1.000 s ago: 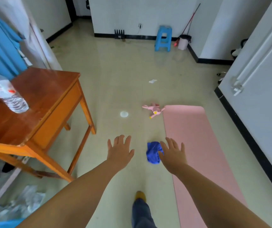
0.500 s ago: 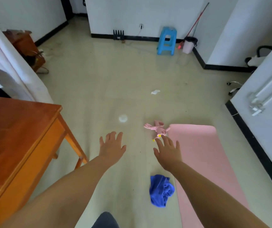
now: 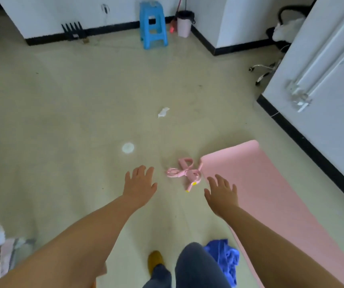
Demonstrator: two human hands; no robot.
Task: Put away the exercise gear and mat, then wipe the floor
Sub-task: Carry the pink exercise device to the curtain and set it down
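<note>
A pink exercise mat (image 3: 275,196) lies flat on the floor at the right. Just off its far left corner lies a pink skipping rope (image 3: 184,174) in a loose tangle. My left hand (image 3: 139,185) is stretched out with straight fingers, left of the rope and holding nothing. My right hand (image 3: 222,193) is also spread, over the mat's left edge just right of the rope, and empty. A crumpled blue cloth (image 3: 224,258) lies by my leg at the bottom, partly hidden by it.
A scrap of white paper (image 3: 163,112) and a white round disc (image 3: 128,147) lie on the floor ahead. A blue plastic stool (image 3: 153,26), a pink bin (image 3: 184,23) and a black rack (image 3: 73,31) stand by the far wall. A white door (image 3: 323,80) is at right.
I have walked forward: the wooden table has left the view, the blue cloth now lies beside my leg, and the rope is between my outstretched hands.
</note>
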